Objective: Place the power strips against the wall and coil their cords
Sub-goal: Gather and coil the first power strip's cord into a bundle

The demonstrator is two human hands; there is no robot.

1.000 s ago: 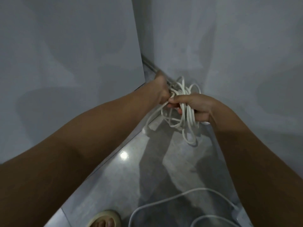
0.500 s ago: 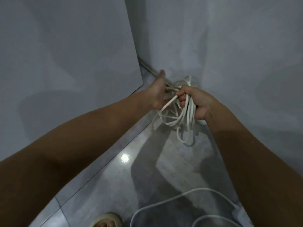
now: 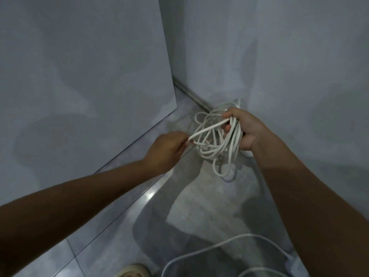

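Observation:
A bundle of white cord loops (image 3: 216,144) hangs in the air near the corner of two grey walls. My right hand (image 3: 244,129) grips the bundle at its upper right, fingers curled round several strands. My left hand (image 3: 169,148) is to the left of the bundle and pinches one strand, drawing it out leftward. A white rounded part (image 3: 247,152), partly hidden under my right wrist, may be the power strip's body. A second white cord (image 3: 225,244) lies loose on the floor at the bottom and runs to a white plug end (image 3: 289,262) at the lower right.
Grey walls stand on the left (image 3: 89,86) and right (image 3: 299,66), meeting at a corner with a metal strip (image 3: 191,94) along the floor. The grey tiled floor (image 3: 179,216) is glossy. A foot in a pale sandal (image 3: 131,271) shows at the bottom edge.
My left hand has moved down and left, away from the bundle, pulling one strand out. My right hand still holds the loops, now slightly further right.

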